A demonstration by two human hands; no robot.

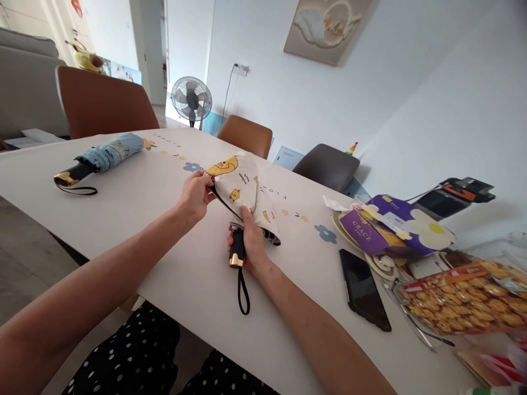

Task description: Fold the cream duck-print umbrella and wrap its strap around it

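left of the flat, glossy black phone (364, 289), the cream umbrella (246, 189) of thin, folded cloth printed with yellow cartoon figures has its edge pinched in the left grip (196, 195), while the right grip (253, 241) is curled round its smooth black handle (236, 252). farther left of the phone, a wrinkled, cylinder-shaped blue umbrella (117, 152) lies on the smooth white table (197, 280).

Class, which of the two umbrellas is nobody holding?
The blue umbrella, lying folded on the table at picture left; the cream umbrella, with yellow figures, is being held.
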